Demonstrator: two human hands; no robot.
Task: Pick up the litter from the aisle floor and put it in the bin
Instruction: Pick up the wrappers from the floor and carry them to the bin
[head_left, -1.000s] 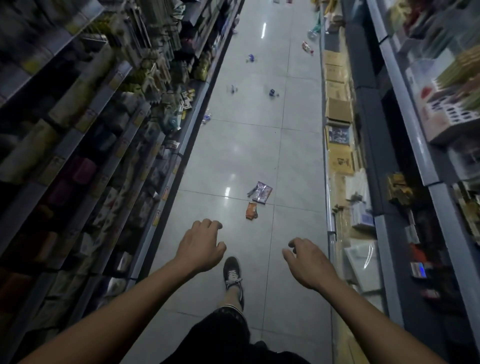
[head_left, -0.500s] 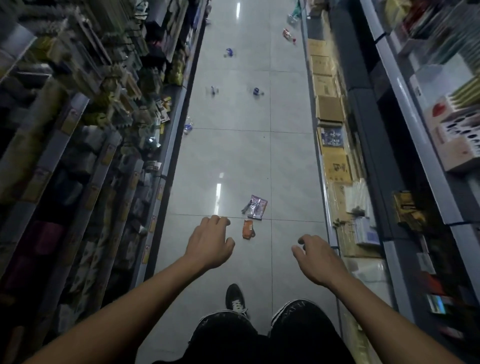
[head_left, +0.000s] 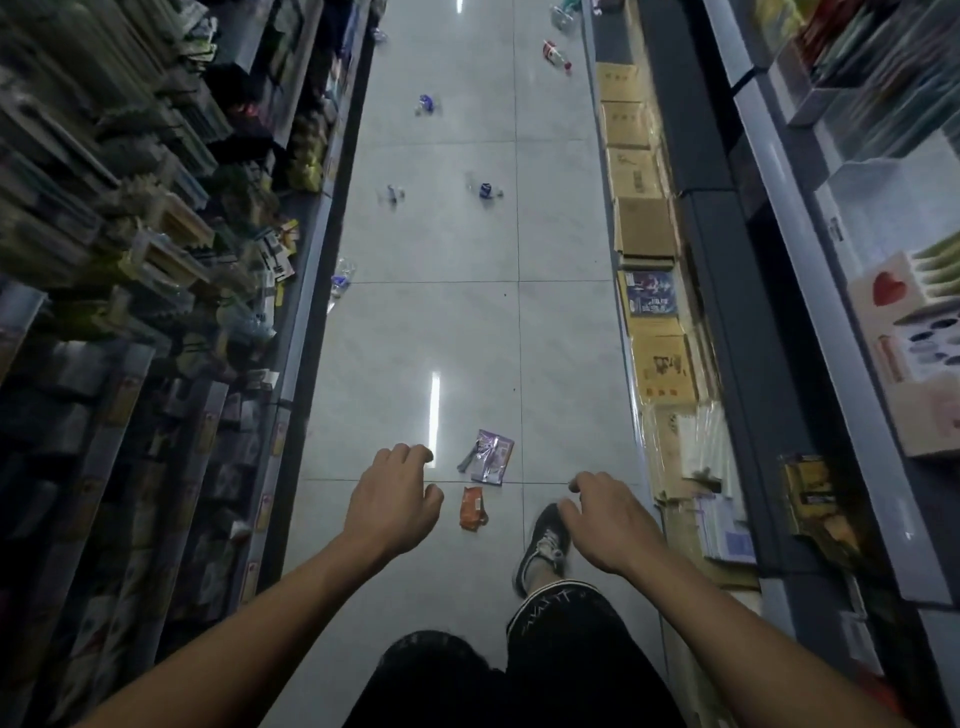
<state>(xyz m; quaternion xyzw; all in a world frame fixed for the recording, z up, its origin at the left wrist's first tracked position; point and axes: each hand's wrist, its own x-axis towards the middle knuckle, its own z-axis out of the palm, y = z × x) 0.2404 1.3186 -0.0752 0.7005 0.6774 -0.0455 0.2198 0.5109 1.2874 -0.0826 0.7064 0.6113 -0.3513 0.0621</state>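
An orange wrapper lies on the grey tiled floor just ahead of me. A purple-silver packet lies a little beyond it. My left hand hovers left of the orange wrapper, fingers loosely curled, holding nothing. My right hand hangs to the right over my shoe, also empty. Farther down the aisle lie a crushed clear bottle, small blue-labelled scraps and a red-white bottle. No bin is in view.
Stocked shelves line the left side of the aisle. On the right, cardboard boxes and packaged goods sit on a low shelf, with taller shelving behind. The tiled floor runs between them.
I have stepped forward; the orange wrapper and purple packet are now close between my hands. My right foot has swung ahead. Both hands stay empty.
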